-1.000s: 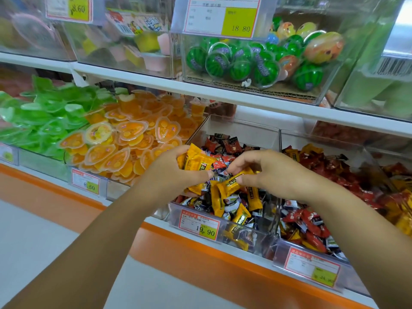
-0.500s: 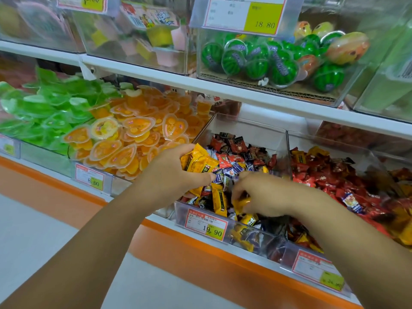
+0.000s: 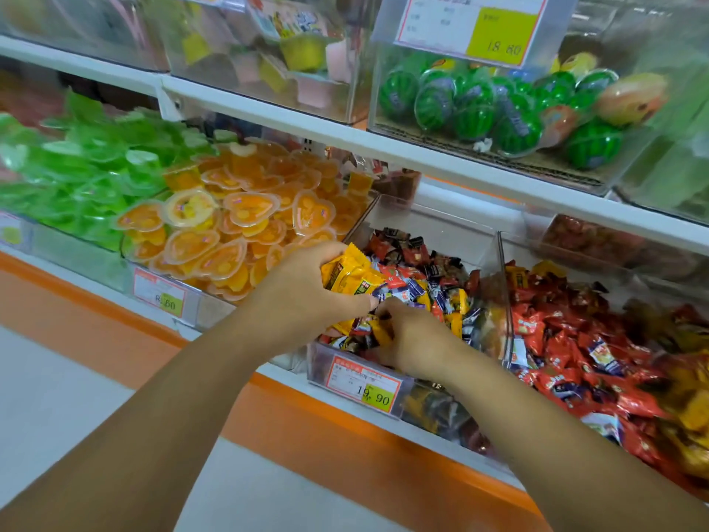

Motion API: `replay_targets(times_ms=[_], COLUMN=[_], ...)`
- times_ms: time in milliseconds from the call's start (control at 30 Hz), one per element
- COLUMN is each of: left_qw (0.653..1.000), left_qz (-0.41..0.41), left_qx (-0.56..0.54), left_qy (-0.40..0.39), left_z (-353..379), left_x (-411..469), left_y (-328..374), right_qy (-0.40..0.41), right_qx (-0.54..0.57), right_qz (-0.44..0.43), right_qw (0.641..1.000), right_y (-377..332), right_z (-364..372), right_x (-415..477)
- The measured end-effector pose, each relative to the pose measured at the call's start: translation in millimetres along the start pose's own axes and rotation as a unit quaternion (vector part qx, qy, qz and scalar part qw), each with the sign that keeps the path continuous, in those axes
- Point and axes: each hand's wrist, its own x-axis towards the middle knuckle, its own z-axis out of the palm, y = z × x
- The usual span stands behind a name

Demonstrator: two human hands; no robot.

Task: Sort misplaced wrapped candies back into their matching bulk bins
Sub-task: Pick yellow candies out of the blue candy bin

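Since a second ago the right hand (image 3: pixel 416 339) has dropped to the front edge of the mixed bin (image 3: pixel 441 220). The left hand (image 3: pixel 303 297) has its grip curled round a bunch of yellow candies (image 3: pixel 345 274); the right grip pinches another there. Light, crinkly, slippery packs, probably best taken by a crimped end.

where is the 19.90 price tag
In the head view, the 19.90 price tag sits low centre on the front of the mixed candy bin, just below the right hand and left of the red candies.
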Motion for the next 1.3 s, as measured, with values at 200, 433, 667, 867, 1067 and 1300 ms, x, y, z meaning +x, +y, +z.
replay_targets(times_ms=[200, 433, 667, 867, 1067, 1300], left_qw=[1.0, 1.0, 1.0, 1.0, 0.996, 0.99], left_qz=[0.013, 0.02, 0.006, 0.016, 0.039, 0.079], left_qx=[-0.002, -0.016, 0.003, -0.022, -0.062, -0.075], left_qy=[0.006, 0.001, -0.005, -0.016, -0.043, -0.093], left_z=[-6, -4, 2, 11, 40, 120], left_x=[-6, -5, 0, 3, 7, 2], left_y=[0, 3, 4, 11, 39, 97], right_qy=[0.066, 0.116, 0.109, 0.141, 0.172, 0.291], right_qx=[0.124, 0.283, 0.341, 0.34, 0.389, 0.311], right_qz=[0.008, 0.018, 0.005, -0.038, -0.057, 0.026], right_qw=[0.99, 0.952, 0.934, 0.929, 0.903, 0.904], right_y=[6, 16, 24, 17, 30, 107], right_z=[3, -7, -25, -35, -52, -78], right_x=[-7, -19, -20, -41, -88, -168])
